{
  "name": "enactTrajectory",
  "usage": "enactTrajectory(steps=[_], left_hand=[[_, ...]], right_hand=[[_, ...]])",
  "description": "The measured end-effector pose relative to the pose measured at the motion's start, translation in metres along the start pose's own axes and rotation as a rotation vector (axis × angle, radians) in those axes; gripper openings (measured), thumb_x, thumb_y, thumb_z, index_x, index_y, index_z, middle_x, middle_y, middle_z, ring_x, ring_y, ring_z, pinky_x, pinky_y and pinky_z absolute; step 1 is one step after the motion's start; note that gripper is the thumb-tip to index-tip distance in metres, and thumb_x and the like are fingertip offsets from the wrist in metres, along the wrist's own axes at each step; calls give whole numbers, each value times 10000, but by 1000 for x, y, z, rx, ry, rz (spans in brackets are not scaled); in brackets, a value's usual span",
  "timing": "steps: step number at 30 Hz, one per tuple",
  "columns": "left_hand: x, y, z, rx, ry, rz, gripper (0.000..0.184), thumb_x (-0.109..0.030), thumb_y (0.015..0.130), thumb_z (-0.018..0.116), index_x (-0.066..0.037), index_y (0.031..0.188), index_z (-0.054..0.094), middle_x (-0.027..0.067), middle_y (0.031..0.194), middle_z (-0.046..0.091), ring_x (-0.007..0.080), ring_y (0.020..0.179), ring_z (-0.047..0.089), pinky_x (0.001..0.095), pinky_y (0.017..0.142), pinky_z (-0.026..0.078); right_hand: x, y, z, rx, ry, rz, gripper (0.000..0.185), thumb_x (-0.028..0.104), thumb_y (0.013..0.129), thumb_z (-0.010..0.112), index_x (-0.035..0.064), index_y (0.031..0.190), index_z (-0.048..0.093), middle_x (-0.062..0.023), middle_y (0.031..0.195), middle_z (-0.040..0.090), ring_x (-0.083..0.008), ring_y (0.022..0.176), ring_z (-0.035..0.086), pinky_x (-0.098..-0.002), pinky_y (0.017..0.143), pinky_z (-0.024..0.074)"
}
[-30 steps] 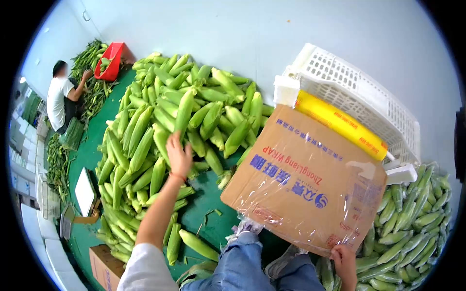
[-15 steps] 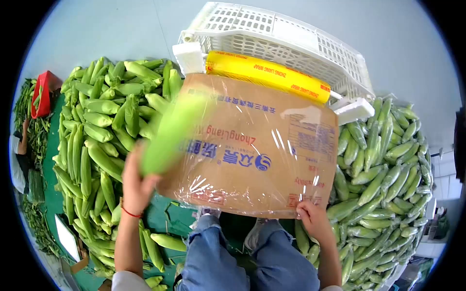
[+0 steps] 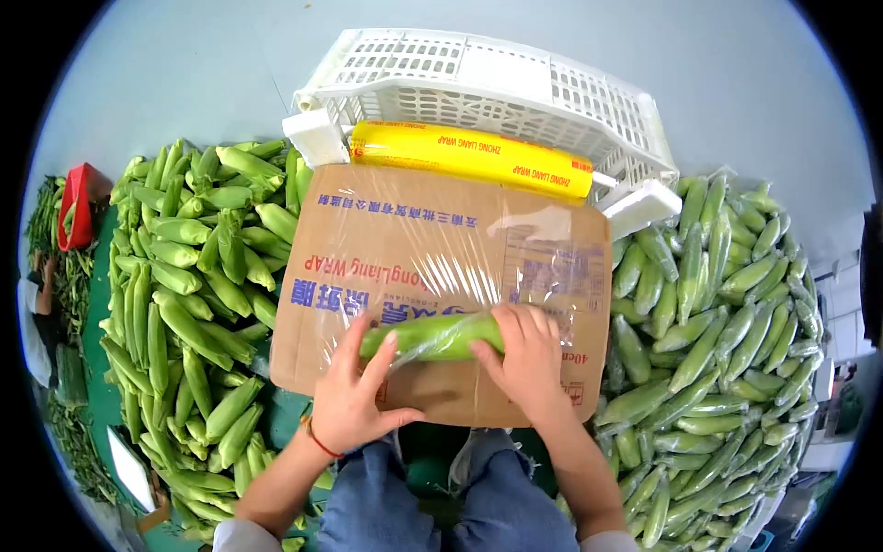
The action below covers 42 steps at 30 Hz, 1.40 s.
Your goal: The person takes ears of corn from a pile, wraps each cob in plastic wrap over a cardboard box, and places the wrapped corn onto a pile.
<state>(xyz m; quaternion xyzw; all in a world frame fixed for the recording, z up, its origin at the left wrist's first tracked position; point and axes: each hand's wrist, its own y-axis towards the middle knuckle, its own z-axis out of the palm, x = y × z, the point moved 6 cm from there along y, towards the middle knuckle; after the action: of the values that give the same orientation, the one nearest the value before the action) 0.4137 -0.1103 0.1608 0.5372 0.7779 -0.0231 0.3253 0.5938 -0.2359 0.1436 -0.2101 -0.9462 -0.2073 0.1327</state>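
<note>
One green ear of corn [image 3: 437, 337] lies sideways near the front of the cardboard sheet [image 3: 368, 198], with clear film partly over it. My left hand [image 3: 359, 391] is at the corn's left end, fingers spread, the thumb and fingertips beside the husk. At the right end my right hand [image 3: 524, 359] grips the corn and film between thumb and fingers. Film stretches over the cardboard from a yellow wrap roll [image 3: 474, 158] at its far edge. The roll sits between two white blocks, one at the left [image 3: 317, 136] and one at the right [image 3: 644, 208].
Unwrapped corn [image 3: 193, 304] is heaped on the left. Film-wrapped corn [image 3: 717, 359] is piled on the right. Behind the roll stands a white slatted crate [image 3: 501, 78]. A red basket [image 3: 78, 207] and a partly visible person [image 3: 37, 322] are at the far left.
My left hand has brought the corn from the left heap onto the cardboard. My right hand has moved from the cardboard's front edge to the corn, bringing film with it. The view has turned rightward.
</note>
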Motion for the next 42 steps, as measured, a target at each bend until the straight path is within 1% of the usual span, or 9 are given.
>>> enactTrajectory(steps=[5,9,11,15,19,23,27,32,42], left_hand=[[84,-22,-27,-26,-264,-482,113,15,812,645,-59,872,706,146,873,656,279,821,660,369,711,541],[37,105,-34,-31,-80,42,77,-43,841,600,-9,853,668,144,793,662,310,657,625,377,623,513],[61,123,65,554,462,123,145,-141,865,572,-61,865,693,175,763,672,339,661,654,416,606,530],[-11,87,37,332,335,48,259,-299,882,592,-44,880,631,147,630,633,333,601,655,442,560,535],[-30,4,30,318,247,87,723,-487,822,633,13,1316,465,212,1102,562,368,1031,561,474,949,437],[-9,38,38,194,223,58,690,-453,837,624,-1,1331,461,198,1286,474,370,1215,444,517,1082,302],[33,148,60,82,369,202,739,-404,857,626,66,1376,390,283,1455,335,424,1363,324,491,1140,255],[54,186,99,623,389,96,845,-351,768,722,133,1356,356,334,1436,317,439,1360,328,428,1094,364],[50,171,45,260,-106,-28,521,-259,808,703,11,1225,548,223,1273,523,392,1189,507,411,961,467]], right_hand=[[-1,7,5,-78,-43,-44,383,415,803,683,72,964,633,-82,987,590,-275,926,557,-409,777,454],[-7,15,8,-130,-15,-63,337,408,783,697,93,893,649,-56,905,562,-262,887,556,-393,685,490],[-4,21,10,-151,-14,-68,317,403,815,676,91,865,645,-62,854,568,-283,811,585,-405,654,507],[-12,24,10,160,-74,150,320,396,904,601,80,854,628,-86,725,570,-343,639,614,-447,601,526],[16,-3,9,793,75,252,393,432,959,511,48,990,589,-150,869,641,-375,677,634,-458,636,529],[32,-2,-19,234,16,-106,471,434,879,611,45,1137,557,-157,1243,536,-324,1074,561,-451,910,454],[32,30,-8,32,-154,-400,634,422,669,786,76,1147,552,-118,1148,574,-290,1002,569,-453,859,473],[2,59,27,325,-92,-251,547,424,645,793,102,1017,552,-91,940,638,-270,877,648,-399,680,542],[17,-78,-42,941,343,-86,607,577,795,650,73,1127,581,-172,960,670,-318,838,681,-384,677,548]])
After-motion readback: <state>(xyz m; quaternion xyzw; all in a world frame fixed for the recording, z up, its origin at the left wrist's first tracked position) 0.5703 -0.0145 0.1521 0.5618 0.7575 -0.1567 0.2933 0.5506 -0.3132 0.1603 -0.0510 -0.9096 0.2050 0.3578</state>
